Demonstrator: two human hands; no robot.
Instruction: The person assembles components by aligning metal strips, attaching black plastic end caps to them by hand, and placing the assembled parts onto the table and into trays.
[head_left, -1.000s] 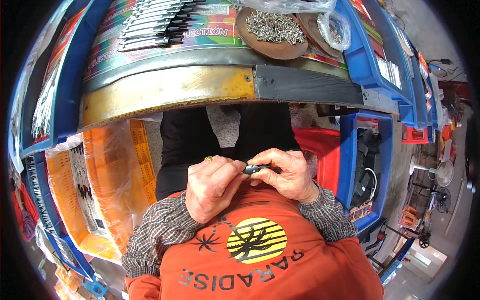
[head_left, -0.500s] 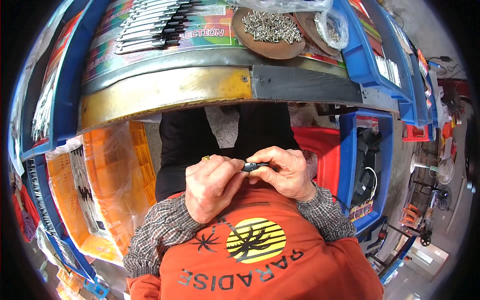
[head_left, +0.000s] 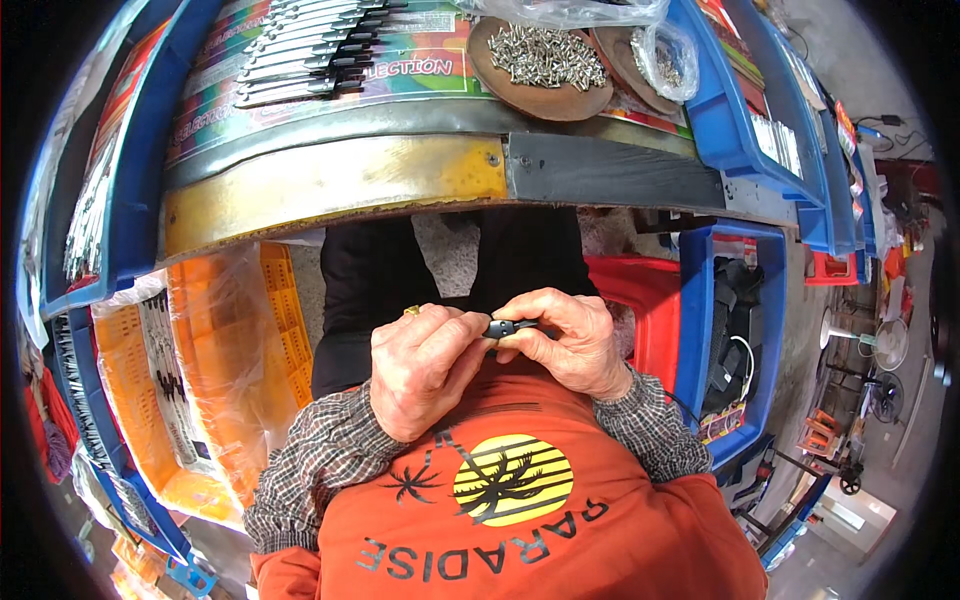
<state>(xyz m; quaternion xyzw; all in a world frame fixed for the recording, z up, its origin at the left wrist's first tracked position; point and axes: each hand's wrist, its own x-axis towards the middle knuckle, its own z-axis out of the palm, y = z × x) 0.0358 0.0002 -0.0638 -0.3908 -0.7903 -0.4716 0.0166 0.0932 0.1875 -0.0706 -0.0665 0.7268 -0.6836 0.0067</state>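
A: Okay, what is held?

B: A small black part [head_left: 503, 327] is pinched between the fingertips of the left hand [head_left: 422, 368] and the right hand [head_left: 568, 345], both pressed together on it, close above the orange shirt [head_left: 520, 510].

A: Handling?

B: Judged light and stiff, likely easy to drop; it is best taken at its two ends, where the fingertips meet it now. Its middle is left bare.

A: Around the grip?

B: Beyond it, a bench edge [head_left: 340, 180] is seen, and farther off a brown dish of screws [head_left: 545, 55]. A blue crate [head_left: 735, 330] lies to the right.
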